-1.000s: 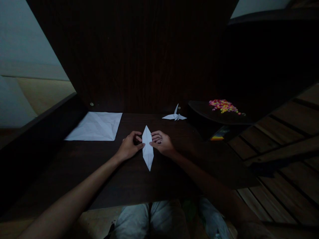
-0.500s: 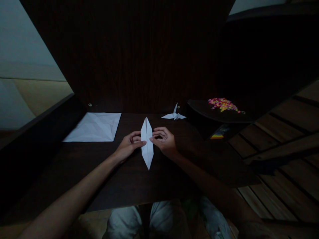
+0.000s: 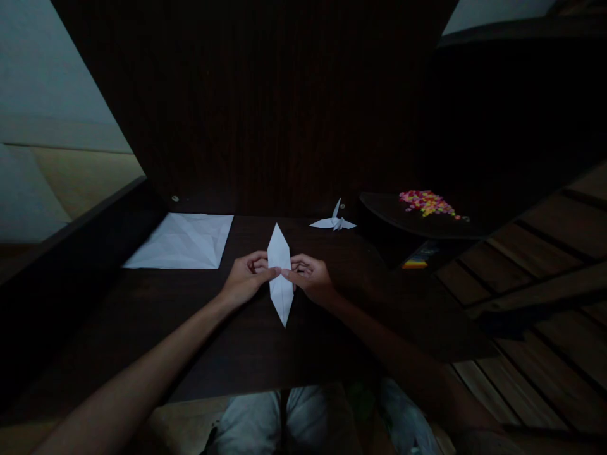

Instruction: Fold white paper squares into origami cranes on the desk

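Observation:
A long, white piece of folded origami paper (image 3: 281, 297), pointed at both ends, is held upright in line with me above the dark tabletop. My left hand (image 3: 249, 275) grips its left edge, thumb on the front and fingers curled behind. On the opposite edge my right hand (image 3: 310, 278) pinches it the same way. Both thumbs nearly meet at the middle of the paper. Beyond my right hand a finished-looking white paper crane (image 3: 336, 223) stands at the back of the table. A creased white paper sheet (image 3: 190, 243) lies to the left.
Colourful small beads (image 3: 429, 203) are heaped on a dark curved shelf (image 3: 389, 212) at the right. A tall dark panel (image 3: 265, 114) rises behind the table (image 3: 227, 354), and a dark side board (image 3: 71, 253) borders its left. Slatted wood (image 3: 545, 297) lies at the far right.
The upper half of the folded paper showed a split down its centre; now it shows an unbroken face there. My right thumb has moved left, closer to the left thumb. The view shifted slightly.

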Motion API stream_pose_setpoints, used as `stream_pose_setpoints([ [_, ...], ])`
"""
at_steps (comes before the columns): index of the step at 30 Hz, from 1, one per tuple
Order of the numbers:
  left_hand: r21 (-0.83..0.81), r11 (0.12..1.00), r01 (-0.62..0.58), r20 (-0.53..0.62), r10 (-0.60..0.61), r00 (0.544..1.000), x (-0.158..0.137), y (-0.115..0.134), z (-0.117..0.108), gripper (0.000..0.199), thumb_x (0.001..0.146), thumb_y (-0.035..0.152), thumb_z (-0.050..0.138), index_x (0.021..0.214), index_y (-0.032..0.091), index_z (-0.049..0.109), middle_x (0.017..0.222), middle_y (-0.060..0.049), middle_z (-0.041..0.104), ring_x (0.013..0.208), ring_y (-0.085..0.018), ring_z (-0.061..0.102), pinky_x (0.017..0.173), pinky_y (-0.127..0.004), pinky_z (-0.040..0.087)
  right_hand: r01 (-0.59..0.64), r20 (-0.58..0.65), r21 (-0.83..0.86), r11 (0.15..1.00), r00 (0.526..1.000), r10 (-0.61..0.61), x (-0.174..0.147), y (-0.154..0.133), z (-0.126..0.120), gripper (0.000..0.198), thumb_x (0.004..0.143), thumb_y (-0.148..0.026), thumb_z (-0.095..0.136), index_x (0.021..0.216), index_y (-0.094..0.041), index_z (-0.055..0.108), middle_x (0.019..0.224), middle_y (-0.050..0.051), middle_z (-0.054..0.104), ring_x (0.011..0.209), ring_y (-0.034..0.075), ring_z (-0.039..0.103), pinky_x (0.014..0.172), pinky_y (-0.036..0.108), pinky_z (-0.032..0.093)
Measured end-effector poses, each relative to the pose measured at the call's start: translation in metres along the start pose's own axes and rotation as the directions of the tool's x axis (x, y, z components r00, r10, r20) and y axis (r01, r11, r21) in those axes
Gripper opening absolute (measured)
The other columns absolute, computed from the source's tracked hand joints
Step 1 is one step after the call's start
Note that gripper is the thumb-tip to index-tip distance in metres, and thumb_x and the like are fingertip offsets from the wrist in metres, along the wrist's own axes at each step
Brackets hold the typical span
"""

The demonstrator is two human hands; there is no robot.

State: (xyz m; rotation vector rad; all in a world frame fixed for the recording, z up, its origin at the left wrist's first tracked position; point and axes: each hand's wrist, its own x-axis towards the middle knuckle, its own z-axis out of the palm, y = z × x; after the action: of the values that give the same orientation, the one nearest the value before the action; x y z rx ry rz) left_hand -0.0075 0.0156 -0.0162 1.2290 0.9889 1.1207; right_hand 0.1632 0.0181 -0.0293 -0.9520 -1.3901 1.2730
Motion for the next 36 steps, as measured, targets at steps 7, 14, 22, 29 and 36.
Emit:
stream_pose_setpoints([
  [7,0.077,0.996,-0.040,-0.062,0.045,0.997,0.000,0.002,0.001,0.031,0.065,0.037,0.076,0.083,0.013,0.066,0.060,0.003,0.063,0.055,-0.011,0.057,0.055,-0.021,0.045,-0.010,-0.027,0.011,1.000,1.000,0.010,0.001,-0.002,-0.002,0.022,0.065,-0.032,0.073,0.076,-0.016,0.062,0.059,-0.003,0.059,0.045,0.009,0.053,0.044,0.022,0.044],
  [14,0.065,0.998,-0.017,-0.077,0.022,0.997,-0.001,0.008,0.004,0.031,0.066,0.044,0.073,0.072,0.014,0.069,0.059,-0.001,0.064,0.055,-0.015,0.059,0.052,-0.024,0.049,-0.052,-0.038,0.067,0.996,0.998,0.054,0.001,-0.003,-0.002,0.021,0.066,-0.033,0.071,0.072,-0.014,0.063,0.055,-0.002,0.060,0.042,0.008,0.051,0.041,0.021,0.041],
  [22,0.130,0.991,-0.015,-0.024,0.018,1.000,-0.005,0.010,0.001,0.023,0.072,0.036,0.068,0.067,0.014,0.072,0.064,-0.003,0.069,0.060,-0.016,0.063,0.058,-0.025,0.051,-0.093,-0.018,0.049,0.995,0.995,0.094,0.001,0.005,-0.001,0.024,0.070,-0.037,0.067,0.063,-0.015,0.060,0.043,-0.005,0.052,0.036,0.007,0.045,0.036,0.019,0.034],
  [29,0.041,0.999,0.022,-0.027,-0.020,0.999,-0.002,0.006,0.003,0.025,0.070,0.039,0.070,0.070,0.014,0.072,0.064,-0.002,0.069,0.057,-0.014,0.061,0.057,-0.024,0.051,-0.086,-0.054,0.104,0.991,0.994,0.092,0.000,0.003,-0.001,0.025,0.070,-0.037,0.067,0.060,-0.016,0.058,0.043,-0.005,0.051,0.036,0.007,0.044,0.036,0.019,0.034],
  [36,0.007,0.997,0.077,0.033,-0.077,0.996,-0.002,0.000,0.001,0.027,0.068,0.036,0.074,0.078,0.012,0.069,0.069,-0.002,0.071,0.061,-0.013,0.063,0.060,-0.023,0.051,-0.062,-0.055,0.118,0.991,0.996,0.069,0.000,0.009,0.000,0.028,0.071,-0.041,0.067,0.064,-0.016,0.059,0.043,-0.005,0.051,0.036,0.008,0.045,0.036,0.020,0.035],
])
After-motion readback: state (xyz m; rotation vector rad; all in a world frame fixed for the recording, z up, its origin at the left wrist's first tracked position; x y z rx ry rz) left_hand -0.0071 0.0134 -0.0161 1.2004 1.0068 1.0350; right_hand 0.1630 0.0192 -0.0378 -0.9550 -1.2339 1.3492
